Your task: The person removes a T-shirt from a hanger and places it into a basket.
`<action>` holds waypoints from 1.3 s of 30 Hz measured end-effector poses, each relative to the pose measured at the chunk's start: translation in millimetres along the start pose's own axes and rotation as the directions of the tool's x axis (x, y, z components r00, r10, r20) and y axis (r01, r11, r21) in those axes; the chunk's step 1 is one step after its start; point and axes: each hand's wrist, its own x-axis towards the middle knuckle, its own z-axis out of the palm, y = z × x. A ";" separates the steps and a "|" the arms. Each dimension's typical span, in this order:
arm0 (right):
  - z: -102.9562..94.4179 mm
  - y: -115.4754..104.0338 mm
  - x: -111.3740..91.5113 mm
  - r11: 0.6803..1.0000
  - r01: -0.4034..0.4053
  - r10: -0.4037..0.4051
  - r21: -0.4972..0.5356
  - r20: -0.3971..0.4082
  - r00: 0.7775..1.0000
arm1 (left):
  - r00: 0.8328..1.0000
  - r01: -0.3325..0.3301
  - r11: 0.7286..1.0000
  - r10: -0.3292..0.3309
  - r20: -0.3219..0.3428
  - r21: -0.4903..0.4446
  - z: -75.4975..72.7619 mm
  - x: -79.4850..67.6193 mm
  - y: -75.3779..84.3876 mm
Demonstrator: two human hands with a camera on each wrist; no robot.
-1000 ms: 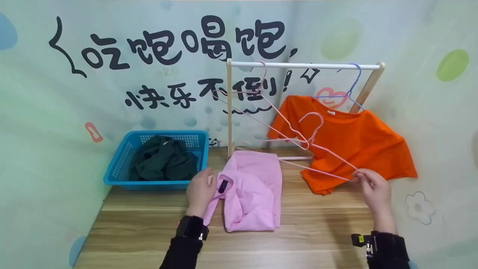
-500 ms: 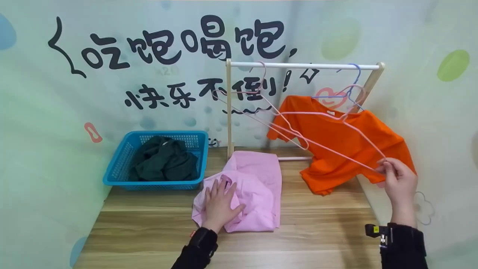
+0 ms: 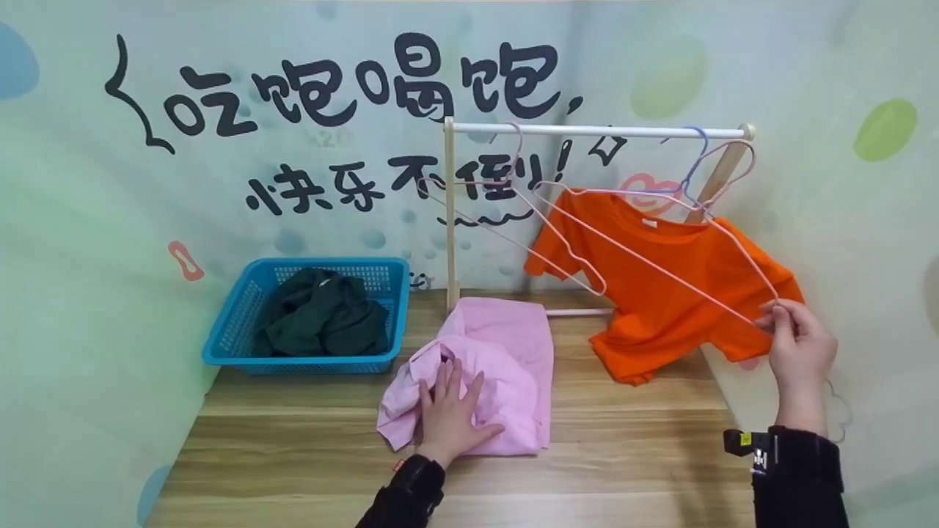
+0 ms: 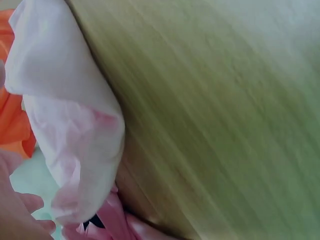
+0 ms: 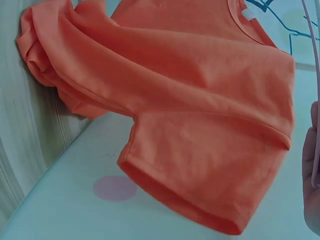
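We are spreading the fingers of the left hand over the near left part of the pink garment, which is lying rumpled on the table. Those fingers are reaching out straight and parted, gripping nothing, while the garment's folded body is extending beyond them to the far right. In the left wrist view, we are seeing them only at the left edge, just beside pale folds of cloth.

With the fingers of the right hand, we are pinching the near right corner of a pink hanger. Its frame is slanting up and left from the fingertips, its hook standing above and to the far side. The hanger is passing in front of an orange T-shirt; whether the two are touching, we cannot tell. That shirt is hanging from a blue hanger on the rack, where a second pink hanger is also hanging farther left. At far left, a blue basket is holding a dark green garment.
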 end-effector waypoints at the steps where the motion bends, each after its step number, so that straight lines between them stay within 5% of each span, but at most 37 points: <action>1: 2.0 -1.8 1.7 1.000 -0.005 0.005 -0.011 0.000 1.000 | 1.000 -0.002 1.000 0.002 0.001 0.015 0.0 0.3 1.4; 13: 45.9 -45.8 29.7 0.972 0.133 -0.134 -0.194 0.007 0.991 | 1.000 0.031 0.996 -0.031 -0.003 0.086 -0.2 14.7 10.9; 20: 66.8 -59.4 34.1 0.968 0.099 -0.084 -0.231 0.071 0.994 | 0.999 0.048 0.997 -0.048 0.000 0.062 0.0 25.3 9.2; 31: 85.2 -55.3 21.4 0.969 0.123 -0.084 -0.212 0.182 0.980 | 0.993 0.102 0.995 -0.101 0.063 0.002 10.8 31.3 2.4; 39: 88.2 -32.4 3.5 0.981 0.137 -0.105 -0.139 0.215 0.971 | 0.987 0.119 0.991 -0.111 0.114 -0.064 21.0 27.1 -5.9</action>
